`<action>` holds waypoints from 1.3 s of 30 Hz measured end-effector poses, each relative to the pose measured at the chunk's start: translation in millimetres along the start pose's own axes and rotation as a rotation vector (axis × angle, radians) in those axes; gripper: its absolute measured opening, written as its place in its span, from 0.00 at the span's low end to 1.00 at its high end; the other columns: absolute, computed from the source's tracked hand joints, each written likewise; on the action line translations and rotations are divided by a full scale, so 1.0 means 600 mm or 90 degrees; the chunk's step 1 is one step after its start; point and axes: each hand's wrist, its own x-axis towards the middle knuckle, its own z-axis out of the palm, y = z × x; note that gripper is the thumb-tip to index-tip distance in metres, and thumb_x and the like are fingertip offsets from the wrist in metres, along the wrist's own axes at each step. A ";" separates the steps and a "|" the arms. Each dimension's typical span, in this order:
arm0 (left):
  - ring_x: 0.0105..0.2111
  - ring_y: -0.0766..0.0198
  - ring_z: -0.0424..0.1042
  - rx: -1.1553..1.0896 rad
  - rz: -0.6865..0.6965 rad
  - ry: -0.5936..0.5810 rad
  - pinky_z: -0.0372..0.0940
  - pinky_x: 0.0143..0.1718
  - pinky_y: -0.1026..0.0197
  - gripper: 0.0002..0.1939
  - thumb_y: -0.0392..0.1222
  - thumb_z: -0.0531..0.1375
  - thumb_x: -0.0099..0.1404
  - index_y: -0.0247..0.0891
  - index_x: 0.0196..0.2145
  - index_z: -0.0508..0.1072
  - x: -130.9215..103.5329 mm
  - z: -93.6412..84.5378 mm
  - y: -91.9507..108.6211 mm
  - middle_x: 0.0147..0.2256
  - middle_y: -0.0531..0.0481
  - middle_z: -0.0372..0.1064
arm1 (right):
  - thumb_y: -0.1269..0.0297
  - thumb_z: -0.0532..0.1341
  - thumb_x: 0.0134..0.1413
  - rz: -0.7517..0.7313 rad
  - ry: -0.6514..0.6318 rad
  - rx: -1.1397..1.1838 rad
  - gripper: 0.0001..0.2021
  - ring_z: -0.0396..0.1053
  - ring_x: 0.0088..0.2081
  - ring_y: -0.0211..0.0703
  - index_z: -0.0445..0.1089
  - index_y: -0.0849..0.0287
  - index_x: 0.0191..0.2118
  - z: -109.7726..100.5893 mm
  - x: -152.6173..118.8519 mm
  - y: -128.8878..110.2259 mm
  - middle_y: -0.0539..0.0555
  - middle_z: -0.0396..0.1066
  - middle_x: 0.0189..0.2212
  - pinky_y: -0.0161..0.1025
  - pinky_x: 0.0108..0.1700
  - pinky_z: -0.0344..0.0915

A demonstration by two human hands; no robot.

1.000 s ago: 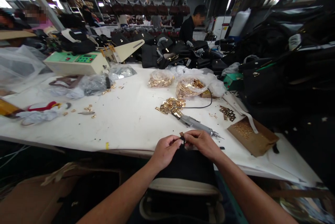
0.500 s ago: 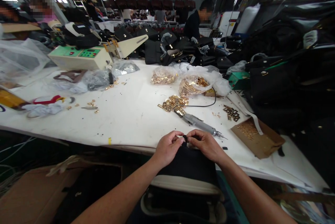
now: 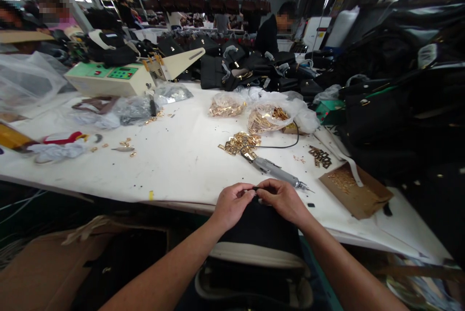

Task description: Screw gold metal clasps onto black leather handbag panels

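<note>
A black bag (image 3: pixel 265 231) with a pale trim band lies at the table's front edge, close to my body. My left hand (image 3: pixel 232 204) pinches a small dark piece at the bag's far end between thumb and forefinger. Opposite it, my right hand (image 3: pixel 281 198) grips the same spot, its fingertips almost meeting the left ones. Fingers cover most of that piece, so its kind does not show. Just beyond my hands an electric screwdriver (image 3: pixel 278 171) rests on the table, its bit pointing right.
Gold metal plates (image 3: pixel 241 143) are heaped behind the screwdriver, near plastic bags of hardware (image 3: pixel 269 119). At right stands a cardboard box (image 3: pixel 366 199) holding small gold parts. A cream machine (image 3: pixel 112 81) sits back left. Black bags (image 3: pixel 214 71) are piled behind; a co-worker (image 3: pixel 269 35) stands beyond.
My right hand's fingers have shifted slightly left, closer to the left fingertips, and now cover more of the small dark piece. The bag stays in about the same place.
</note>
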 end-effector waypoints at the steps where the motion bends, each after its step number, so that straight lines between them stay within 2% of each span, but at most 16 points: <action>1: 0.34 0.60 0.75 -0.001 -0.005 -0.003 0.67 0.36 0.62 0.16 0.49 0.62 0.65 0.39 0.44 0.81 0.000 0.000 0.000 0.35 0.48 0.79 | 0.53 0.67 0.55 0.002 0.009 0.016 0.15 0.71 0.29 0.40 0.77 0.60 0.41 0.002 0.000 0.000 0.51 0.76 0.30 0.36 0.33 0.66; 5: 0.32 0.60 0.74 0.001 -0.011 -0.010 0.67 0.35 0.61 0.16 0.50 0.62 0.65 0.39 0.44 0.81 -0.001 -0.001 -0.001 0.35 0.49 0.80 | 0.54 0.66 0.55 -0.005 0.017 0.011 0.14 0.73 0.33 0.43 0.79 0.60 0.40 0.007 -0.003 -0.005 0.53 0.78 0.34 0.38 0.37 0.69; 11: 0.36 0.59 0.76 0.025 0.003 0.009 0.68 0.40 0.61 0.15 0.50 0.61 0.65 0.41 0.44 0.82 0.001 0.005 -0.005 0.37 0.49 0.80 | 0.56 0.65 0.55 -0.007 0.057 -0.044 0.13 0.73 0.31 0.44 0.81 0.59 0.38 0.009 -0.003 -0.003 0.53 0.78 0.31 0.38 0.33 0.66; 16: 0.35 0.59 0.76 0.047 -0.002 0.039 0.67 0.38 0.61 0.13 0.48 0.60 0.66 0.42 0.41 0.82 0.005 0.016 0.002 0.37 0.50 0.80 | 0.58 0.63 0.55 -0.012 0.079 -0.059 0.13 0.74 0.32 0.45 0.82 0.59 0.39 0.011 -0.003 -0.002 0.53 0.79 0.32 0.38 0.35 0.67; 23: 0.32 0.59 0.75 0.054 -0.017 0.060 0.66 0.36 0.61 0.13 0.47 0.60 0.64 0.41 0.39 0.83 0.005 0.022 0.011 0.34 0.50 0.80 | 0.61 0.61 0.54 -0.040 0.138 -0.109 0.11 0.72 0.30 0.43 0.80 0.60 0.35 0.021 -0.003 -0.001 0.53 0.78 0.29 0.37 0.32 0.65; 34: 0.32 0.60 0.75 0.074 -0.023 0.087 0.67 0.37 0.60 0.11 0.45 0.60 0.62 0.41 0.36 0.82 0.006 0.025 0.013 0.33 0.50 0.80 | 0.62 0.60 0.54 -0.075 0.151 -0.183 0.09 0.75 0.33 0.47 0.78 0.57 0.34 0.029 -0.001 0.000 0.53 0.79 0.31 0.40 0.37 0.67; 39: 0.31 0.60 0.75 0.096 -0.018 0.089 0.66 0.37 0.60 0.11 0.45 0.60 0.63 0.41 0.35 0.81 0.005 0.026 0.013 0.32 0.50 0.78 | 0.62 0.61 0.54 -0.056 0.115 -0.145 0.09 0.74 0.32 0.46 0.79 0.57 0.36 0.021 0.006 0.007 0.52 0.78 0.30 0.38 0.36 0.67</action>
